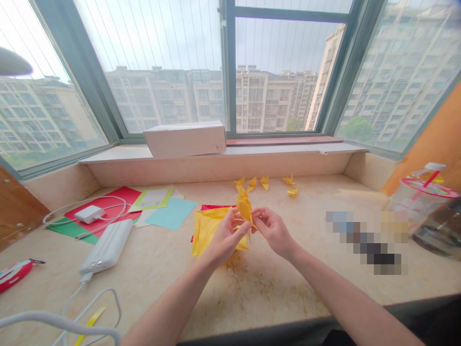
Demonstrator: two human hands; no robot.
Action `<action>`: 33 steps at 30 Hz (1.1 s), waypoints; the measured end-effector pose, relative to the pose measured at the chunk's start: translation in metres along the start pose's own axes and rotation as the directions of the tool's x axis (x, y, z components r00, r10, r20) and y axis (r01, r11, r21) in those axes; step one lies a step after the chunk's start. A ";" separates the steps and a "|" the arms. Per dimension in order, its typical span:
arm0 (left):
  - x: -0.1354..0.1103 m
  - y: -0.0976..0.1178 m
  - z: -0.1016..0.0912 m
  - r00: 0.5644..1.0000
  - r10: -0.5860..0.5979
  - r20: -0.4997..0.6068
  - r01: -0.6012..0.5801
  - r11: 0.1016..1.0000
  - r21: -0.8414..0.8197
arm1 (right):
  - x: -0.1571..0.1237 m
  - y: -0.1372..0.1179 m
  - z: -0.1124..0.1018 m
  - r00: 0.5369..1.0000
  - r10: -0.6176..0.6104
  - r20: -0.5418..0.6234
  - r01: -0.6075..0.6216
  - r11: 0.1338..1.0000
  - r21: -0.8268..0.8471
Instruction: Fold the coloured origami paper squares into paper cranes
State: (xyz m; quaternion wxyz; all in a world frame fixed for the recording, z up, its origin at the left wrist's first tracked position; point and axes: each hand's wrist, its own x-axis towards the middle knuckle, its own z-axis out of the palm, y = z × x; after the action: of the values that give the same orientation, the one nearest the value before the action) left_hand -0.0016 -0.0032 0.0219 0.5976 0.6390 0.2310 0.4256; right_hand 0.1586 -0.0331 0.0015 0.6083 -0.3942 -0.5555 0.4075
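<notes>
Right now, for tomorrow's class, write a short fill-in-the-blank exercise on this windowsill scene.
The left hand and right hand pinch a ____ origami figure.
A white power bank lies to the ____ of both hands.
A white charger rests on a sheet of ____ paper.

Missing words: yellow; left; red.

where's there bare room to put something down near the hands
The stone ledge is bare in front of the left hand and right hand, between the white power bank and the pixelated blur, and right of the folded yellow paper. It's crowded to the left, with coloured paper sheets, a charger and cables.
</notes>
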 end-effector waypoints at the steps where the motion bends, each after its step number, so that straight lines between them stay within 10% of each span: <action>1: 0.000 0.000 0.000 1.000 -0.002 -0.009 0.002 1.000 0.026 | -0.001 -0.001 -0.001 1.000 -0.008 0.000 0.008 0.998 -0.059; 5: 0.001 0.000 -0.002 0.995 -0.002 -0.100 0.009 0.997 0.072 | -0.003 -0.002 -0.004 0.999 -0.024 0.036 0.032 0.974 -0.226; 11: 0.002 -0.004 -0.003 0.989 0.011 -0.145 -0.019 0.998 -0.053 | 0.000 0.000 -0.004 1.000 0.016 -0.004 -0.016 0.999 0.027; 17: 0.003 -0.009 -0.005 0.967 0.127 -0.220 -0.080 0.975 0.210 | -0.002 0.001 -0.002 0.990 -0.138 0.025 0.139 0.987 -0.082; 33: 0.001 -0.003 0.004 0.984 -0.039 -0.172 0.000 0.976 -0.218 | -0.005 -0.001 0.001 0.942 -0.329 -0.061 0.278 0.871 -0.404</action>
State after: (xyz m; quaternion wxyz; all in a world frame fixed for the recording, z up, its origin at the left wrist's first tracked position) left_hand 0.0028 -0.0044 0.0191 0.6452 0.5279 0.2411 0.4969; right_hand 0.1577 -0.0382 0.0009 0.6085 -0.4401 -0.6402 0.1619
